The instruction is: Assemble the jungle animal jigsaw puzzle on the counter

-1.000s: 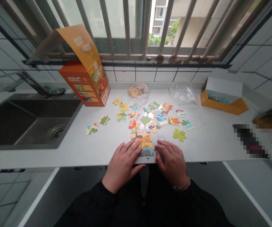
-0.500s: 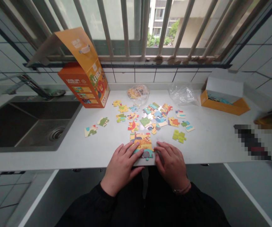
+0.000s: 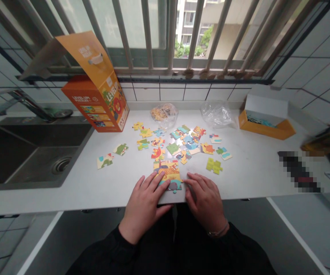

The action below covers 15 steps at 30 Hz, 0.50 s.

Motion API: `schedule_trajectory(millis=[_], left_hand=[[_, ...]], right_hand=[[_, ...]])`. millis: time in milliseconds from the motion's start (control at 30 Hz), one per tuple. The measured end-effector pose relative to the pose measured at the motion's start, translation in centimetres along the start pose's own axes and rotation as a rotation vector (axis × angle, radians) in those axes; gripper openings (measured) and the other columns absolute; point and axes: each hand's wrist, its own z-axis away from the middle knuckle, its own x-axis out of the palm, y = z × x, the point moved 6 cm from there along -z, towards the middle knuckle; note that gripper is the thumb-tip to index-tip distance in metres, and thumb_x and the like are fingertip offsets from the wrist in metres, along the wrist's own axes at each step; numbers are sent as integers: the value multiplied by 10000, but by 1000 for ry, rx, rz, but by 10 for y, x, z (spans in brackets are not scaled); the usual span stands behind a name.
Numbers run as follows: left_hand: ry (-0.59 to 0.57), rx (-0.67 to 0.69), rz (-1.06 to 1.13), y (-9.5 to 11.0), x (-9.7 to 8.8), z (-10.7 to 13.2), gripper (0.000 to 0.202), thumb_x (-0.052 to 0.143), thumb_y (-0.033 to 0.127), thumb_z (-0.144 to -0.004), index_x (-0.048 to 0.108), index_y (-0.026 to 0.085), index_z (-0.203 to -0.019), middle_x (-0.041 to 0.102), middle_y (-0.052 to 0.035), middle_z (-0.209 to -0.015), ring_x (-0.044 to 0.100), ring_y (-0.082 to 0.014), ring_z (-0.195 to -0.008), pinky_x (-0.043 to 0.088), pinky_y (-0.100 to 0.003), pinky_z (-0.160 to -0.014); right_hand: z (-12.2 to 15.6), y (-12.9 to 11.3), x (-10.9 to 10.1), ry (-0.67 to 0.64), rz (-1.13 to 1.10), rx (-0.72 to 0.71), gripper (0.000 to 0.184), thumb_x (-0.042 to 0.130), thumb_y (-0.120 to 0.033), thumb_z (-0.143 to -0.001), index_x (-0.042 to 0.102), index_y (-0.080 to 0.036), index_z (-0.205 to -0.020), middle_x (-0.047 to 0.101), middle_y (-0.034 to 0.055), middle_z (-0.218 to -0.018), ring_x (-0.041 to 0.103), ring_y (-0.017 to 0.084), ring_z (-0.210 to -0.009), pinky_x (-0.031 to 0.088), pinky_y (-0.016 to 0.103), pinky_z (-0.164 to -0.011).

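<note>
Joined puzzle pieces lie flat at the counter's front edge, showing a spotted animal and a grey shape on teal. My left hand rests on their left and lower part, fingers spread, covering some of the picture. At their right edge is my right hand, its fingertips on or just above the counter and its thumb apart from the fingers. Loose puzzle pieces are scattered behind the joined ones. A lime-green piece lies beyond my right hand, and a white-and-green piece sits off to the left.
An orange puzzle box stands open at the back left, beside a dark sink. Along the back are a bag of pieces, a crumpled clear bag and an open yellow box. A blurred dark object lies right.
The whole view has shifted slightly, so things sit a little further left. My right thumb and fingers have loosened slightly. The left hand stays on the joined pieces.
</note>
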Motion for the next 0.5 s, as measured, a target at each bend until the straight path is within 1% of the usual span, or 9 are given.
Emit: schedule_trajectory(millis=[133, 267, 333, 433, 500], left_hand=[[-6, -62, -19, -1, 2, -2, 826, 904, 503, -886, 567, 318, -1617, 450, -114, -1784, 461, -418, -1613, 378, -698, -1295], [-24, -67, -24, 0, 2, -3, 828, 897, 512, -892, 558, 315, -1621, 412, -115, -1805, 431, -414, -1637, 367, -711, -1299], [-37, -71, -25, 0, 2, -4, 833, 889, 533, -896, 552, 318, -1626, 391, -112, -1817, 413, -411, -1648, 356, -714, -1305], [-51, -75, -34, -1, 3, -5, 885, 874, 603, -893, 521, 320, -1654, 365, -114, -1829, 380, -413, -1665, 321, -722, -1321], [-64, -72, -40, -2, 5, -8, 936, 861, 671, -880, 508, 312, -1668, 349, -129, -1835, 357, -421, -1675, 284, -738, -1332]], right_hand=[[1, 1, 2, -19, 2, 5, 265, 624, -222, -1038, 684, -261, -1293, 741, 81, -1472, 637, 321, -1373, 440, 525, -1163], [2, 1, 2, -22, 0, 12, 265, 624, -223, -1036, 686, -270, -1289, 743, 83, -1464, 637, 315, -1366, 440, 516, -1161], [0, 0, 1, -25, 6, 24, 231, 625, -231, -1045, 695, -272, -1261, 750, 85, -1445, 652, 307, -1327, 444, 510, -1143], [-17, 3, -1, -65, 23, 37, 133, 622, -271, -1065, 724, -267, -1151, 789, 86, -1308, 685, 294, -1178, 473, 483, -1041], [-42, 9, -3, -102, 38, 32, 133, 612, -304, -1078, 735, -253, -1086, 804, 91, -1164, 682, 289, -1081, 490, 450, -957]])
